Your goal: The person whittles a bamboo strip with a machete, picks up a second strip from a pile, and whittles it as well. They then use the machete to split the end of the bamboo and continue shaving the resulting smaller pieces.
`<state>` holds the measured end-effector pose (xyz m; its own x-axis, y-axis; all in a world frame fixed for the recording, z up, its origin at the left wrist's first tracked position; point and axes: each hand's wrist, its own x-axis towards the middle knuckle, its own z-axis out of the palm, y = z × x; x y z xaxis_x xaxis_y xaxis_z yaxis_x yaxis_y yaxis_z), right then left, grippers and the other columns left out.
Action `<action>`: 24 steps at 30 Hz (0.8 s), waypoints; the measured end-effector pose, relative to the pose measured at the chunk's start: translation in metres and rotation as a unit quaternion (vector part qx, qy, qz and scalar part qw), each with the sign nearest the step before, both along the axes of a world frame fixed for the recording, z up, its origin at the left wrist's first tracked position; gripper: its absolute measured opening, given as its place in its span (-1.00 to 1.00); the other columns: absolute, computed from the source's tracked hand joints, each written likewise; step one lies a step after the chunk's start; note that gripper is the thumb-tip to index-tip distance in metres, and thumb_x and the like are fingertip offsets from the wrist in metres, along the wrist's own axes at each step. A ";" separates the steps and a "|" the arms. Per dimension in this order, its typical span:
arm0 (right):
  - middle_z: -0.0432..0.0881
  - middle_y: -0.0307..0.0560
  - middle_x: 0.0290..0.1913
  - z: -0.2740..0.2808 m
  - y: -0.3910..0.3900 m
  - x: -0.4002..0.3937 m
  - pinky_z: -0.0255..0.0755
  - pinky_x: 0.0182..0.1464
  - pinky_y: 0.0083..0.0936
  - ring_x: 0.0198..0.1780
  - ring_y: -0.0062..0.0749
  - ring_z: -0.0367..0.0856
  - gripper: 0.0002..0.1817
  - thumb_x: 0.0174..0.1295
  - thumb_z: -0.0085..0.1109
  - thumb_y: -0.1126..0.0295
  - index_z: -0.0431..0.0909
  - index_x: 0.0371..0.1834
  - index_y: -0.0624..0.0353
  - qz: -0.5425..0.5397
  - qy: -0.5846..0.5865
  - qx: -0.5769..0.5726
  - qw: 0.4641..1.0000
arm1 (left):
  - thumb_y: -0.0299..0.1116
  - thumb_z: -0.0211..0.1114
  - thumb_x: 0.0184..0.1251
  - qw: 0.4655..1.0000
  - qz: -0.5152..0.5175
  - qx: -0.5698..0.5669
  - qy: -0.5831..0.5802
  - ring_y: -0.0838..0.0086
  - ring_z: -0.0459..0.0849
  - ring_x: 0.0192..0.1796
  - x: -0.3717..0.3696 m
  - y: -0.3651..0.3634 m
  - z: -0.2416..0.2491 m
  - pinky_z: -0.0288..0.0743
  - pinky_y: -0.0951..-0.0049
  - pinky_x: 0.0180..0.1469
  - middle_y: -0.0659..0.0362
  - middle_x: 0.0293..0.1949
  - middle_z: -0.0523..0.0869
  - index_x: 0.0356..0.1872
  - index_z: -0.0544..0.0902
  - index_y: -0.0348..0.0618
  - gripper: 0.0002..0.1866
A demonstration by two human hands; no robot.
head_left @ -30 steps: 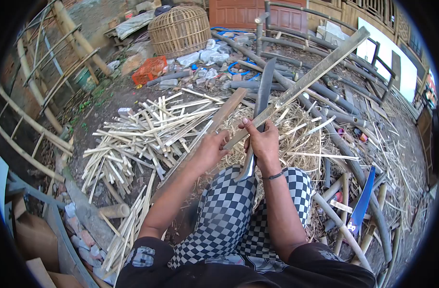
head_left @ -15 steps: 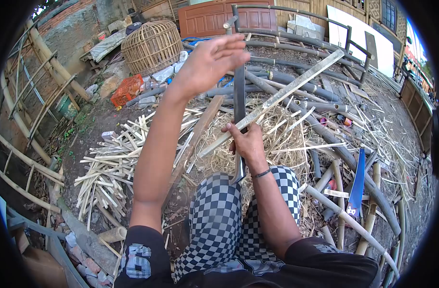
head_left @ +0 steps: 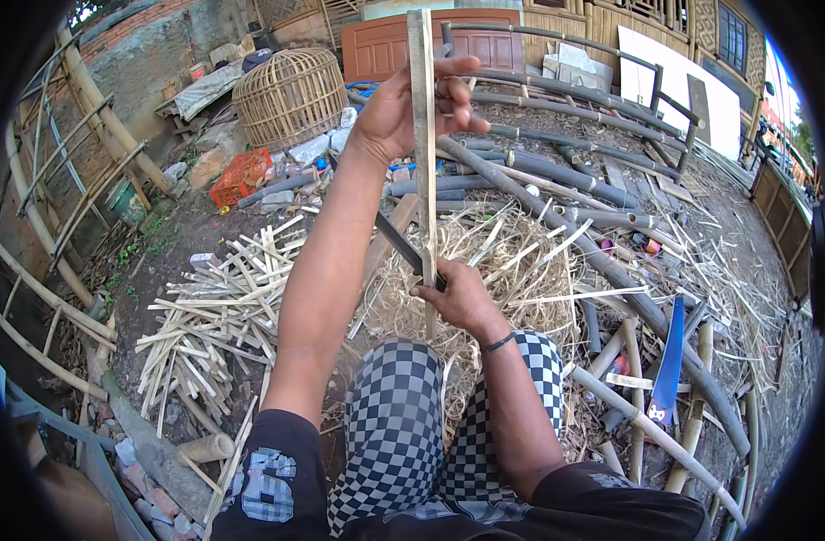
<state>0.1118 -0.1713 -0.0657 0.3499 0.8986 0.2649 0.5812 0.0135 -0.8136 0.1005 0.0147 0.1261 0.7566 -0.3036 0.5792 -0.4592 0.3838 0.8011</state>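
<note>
A long, pale bamboo strip [head_left: 420, 54] stands nearly upright in front of me. My left hand [head_left: 390, 117] is at its upper part, behind it, with fingers apart and not closed round it. Lower down, my right hand [head_left: 466, 299] is closed on a long dark-bladed knife [head_left: 397, 239] and on the strip, which crosses at its fingertips. The blade slants up to the left behind the strip; its far end is partly hidden by my left forearm. Under my hands lies a heap of bamboo shavings [head_left: 511, 248].
Split bamboo sticks [head_left: 209, 311] are piled at left. A blue saw [head_left: 670, 361] rests among bamboo poles [head_left: 642, 307] at right. Farther back are an orange crate [head_left: 241, 177], a woven bamboo cage [head_left: 291, 99] and a bamboo frame [head_left: 574, 104].
The strip has swung from a rightward slant to nearly upright. The knife blade has tilted to the left. My left hand has come down slightly and turned beside the strip.
</note>
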 end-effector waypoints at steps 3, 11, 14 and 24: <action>0.73 0.00 -0.34 -0.010 0.005 0.002 0.54 -0.20 -0.34 -0.33 -0.37 0.65 -0.65 0.19 0.49 0.28 0.67 -0.07 0.26 0.053 0.019 0.030 0.998 | 0.08 -0.16 0.66 0.997 0.010 -0.069 -0.025 0.34 0.69 -0.18 -0.016 0.012 0.000 0.53 -0.09 0.29 0.15 -0.24 0.65 0.38 0.39 -0.28 -0.37; 0.73 -0.01 -0.16 0.002 0.011 -0.013 0.56 -0.46 -0.44 -0.39 -0.43 0.71 -0.39 -0.05 0.64 0.37 0.62 0.11 0.28 0.056 0.160 -0.060 0.984 | 0.00 0.23 0.49 0.992 0.110 -0.036 -0.050 0.47 0.61 -0.24 -0.069 0.045 -0.002 0.52 0.03 0.33 0.24 -0.33 0.54 0.23 0.46 -0.23 -0.46; 0.72 0.06 -0.19 -0.004 0.015 -0.013 0.50 -0.63 -0.52 -0.51 -0.44 0.67 -0.26 -0.11 0.68 0.38 0.54 0.19 0.32 -0.019 0.199 -0.028 0.980 | -0.08 0.35 0.42 0.970 0.235 0.053 -0.026 0.36 0.72 -0.18 -0.096 0.044 -0.002 0.64 0.13 0.19 0.16 -0.24 0.67 0.11 0.55 -0.27 -0.52; 0.51 -0.20 -0.58 0.012 0.012 -0.020 0.37 -0.68 -0.46 -0.71 -0.52 0.50 -0.73 0.49 0.03 0.38 0.43 0.12 0.34 -0.089 0.306 0.095 0.943 | -0.50 0.42 0.34 0.824 0.511 0.222 0.100 0.41 0.77 0.04 -0.159 0.007 -0.096 0.66 0.40 0.15 0.06 -0.07 0.80 -0.01 0.71 -0.36 -0.75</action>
<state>0.0919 -0.1590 -0.0535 0.6299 0.7681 0.1153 0.0107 0.1398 -0.9901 -0.0584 0.0217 0.0297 0.8158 0.4029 0.4150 -0.2026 -0.4729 0.8575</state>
